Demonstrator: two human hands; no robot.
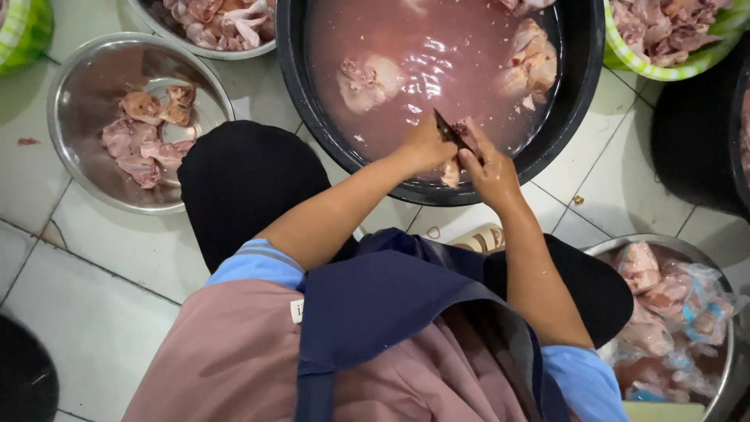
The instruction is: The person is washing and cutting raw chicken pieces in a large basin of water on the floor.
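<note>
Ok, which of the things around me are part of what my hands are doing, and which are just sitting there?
In use:
left hand gripping the knife
right hand holding the chicken piece
black tub of pink water under both hands

Just sitting there:
steel bowl of cut pieces, left
steel bowl with meat and plastic wrap, right
green-rimmed basket
sandal

I'm getting even, soft daylight-ish light from overhead, no hard shadows. Glare is bouncing off the pink murky water in the big round black plastic tub [574, 94] and off the round shiny steel bowl [74, 90] at left. Hands are blurring slightly w/ motion; pic is going soft and stretching a bit near the corners.
</note>
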